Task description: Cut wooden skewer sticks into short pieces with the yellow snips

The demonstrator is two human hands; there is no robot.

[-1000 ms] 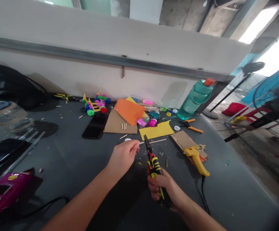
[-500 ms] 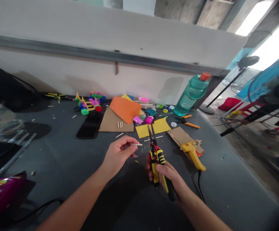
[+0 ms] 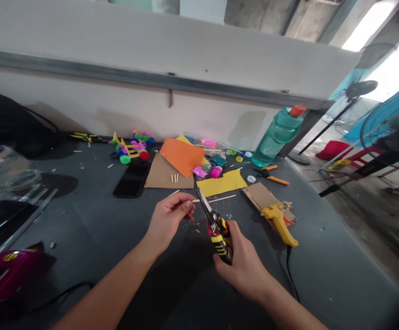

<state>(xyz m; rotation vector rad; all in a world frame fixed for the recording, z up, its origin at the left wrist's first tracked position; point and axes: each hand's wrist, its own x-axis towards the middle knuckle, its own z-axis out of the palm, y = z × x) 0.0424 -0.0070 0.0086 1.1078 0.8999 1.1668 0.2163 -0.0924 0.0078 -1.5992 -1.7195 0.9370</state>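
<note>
Between thumb and fingers, my left hand [image 3: 174, 217] pinches a small wooden stick [image 3: 196, 200] that points right. My right hand [image 3: 239, 259] is wrapped round the black and yellow handles of a pair of scissors [image 3: 215, 222]. Their blades point up and to the left, beside the end of the stick. Just behind the blades lie a yellow paper sheet [image 3: 222, 184] and a thin stick on the table. A few short sticks [image 3: 174, 178] rest on a piece of brown cardboard [image 3: 158, 176], partly under an orange sheet [image 3: 182, 156].
A black phone [image 3: 130, 178] lies left of the cardboard. At the right are a yellow glue gun [image 3: 279, 223] on cardboard, orange-handled pliers [image 3: 271, 174] and a green bottle [image 3: 277, 137]. A colourful toy [image 3: 130, 149] stands at the back; a purple tool [image 3: 8, 279] is at the near left.
My right hand has turned the scissors to the left, bringing their blades up to the stick in my left hand. The view has shifted slightly.
</note>
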